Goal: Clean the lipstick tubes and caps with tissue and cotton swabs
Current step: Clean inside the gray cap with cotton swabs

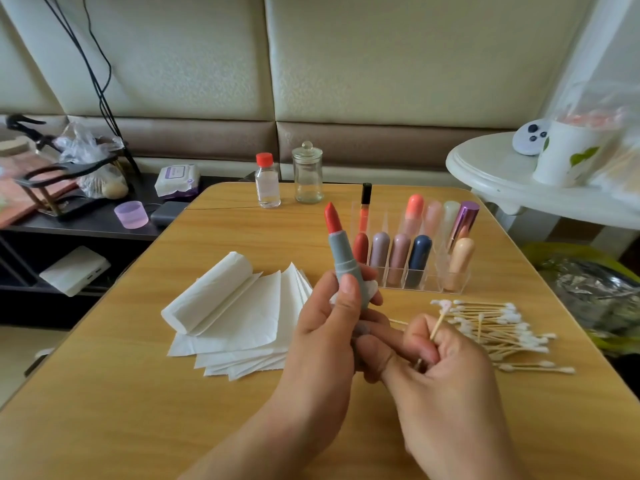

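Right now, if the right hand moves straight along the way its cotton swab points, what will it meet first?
Probably the pile of cotton swabs beyond the right hand; the held swab tip already overlaps it, though depth is unclear.

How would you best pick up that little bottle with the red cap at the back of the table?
Grip the red-capped bottle round its clear, straight-sided body, below the cap, coming from its open left side. It stands upright, and the glass jar stands close on its right, so a hand from there would likely bump it.
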A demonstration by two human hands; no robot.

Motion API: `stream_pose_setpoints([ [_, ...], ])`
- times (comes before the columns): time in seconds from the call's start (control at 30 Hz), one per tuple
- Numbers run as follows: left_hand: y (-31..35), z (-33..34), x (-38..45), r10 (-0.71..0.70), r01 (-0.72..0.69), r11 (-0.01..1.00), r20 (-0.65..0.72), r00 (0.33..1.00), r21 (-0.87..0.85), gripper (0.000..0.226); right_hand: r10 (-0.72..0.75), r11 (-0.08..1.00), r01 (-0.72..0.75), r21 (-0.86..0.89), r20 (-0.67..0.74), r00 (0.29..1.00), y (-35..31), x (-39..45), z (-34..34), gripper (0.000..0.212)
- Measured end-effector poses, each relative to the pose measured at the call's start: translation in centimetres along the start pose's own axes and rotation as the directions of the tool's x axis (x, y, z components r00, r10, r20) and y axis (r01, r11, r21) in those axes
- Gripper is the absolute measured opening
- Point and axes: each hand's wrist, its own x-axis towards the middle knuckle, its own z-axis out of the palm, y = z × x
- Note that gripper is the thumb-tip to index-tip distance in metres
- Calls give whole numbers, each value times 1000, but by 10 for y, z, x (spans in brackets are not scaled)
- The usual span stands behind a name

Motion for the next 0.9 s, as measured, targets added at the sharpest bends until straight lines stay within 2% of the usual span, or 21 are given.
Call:
stream_pose_setpoints([
  [0.17, 6, -2, 2, -43, 48, 993, 57, 997, -103, 41, -17, 993, 13, 117, 33, 999, -2, 2, -4, 52],
  [0.3, 4, -2, 2, -38, 43, 994, 54, 998, -99, 41, -78, 985, 69, 156, 53, 996, -1, 0, -4, 53],
  [0.37, 5, -1, 2, -30, 33, 996, 37, 999, -82, 40, -165, 986, 165, 11, 42, 985, 5, 0, -4, 56],
  [0.47, 5, -2, 3, -37, 37, 995, -5, 999, -91, 30, -295, 933, 299, -201, 52, 954, 5, 0, -8, 46],
  [0.57, 3, -7, 5, -12, 14, 994, 22, 1000, -108, 27, -352, 914, 361, -187, 82, 933, -13, 6, -18, 48],
  [0.67, 1, -8, 5, 3, 9, 995, 120, 993, -99, 26, -374, 904, 395, -165, 145, 916, -33, 21, -31, 41],
  [0.8, 1, -8, 5, -7, 12, 1000, 171, 985, -26, 31, -342, 861, 423, -283, 294, 892, -35, 35, -46, 36],
  [0.9, 1, -8, 5, 32, -34, 999, 184, 982, 6, 27, -345, 823, 454, -341, 334, 877, -23, 35, -51, 40],
])
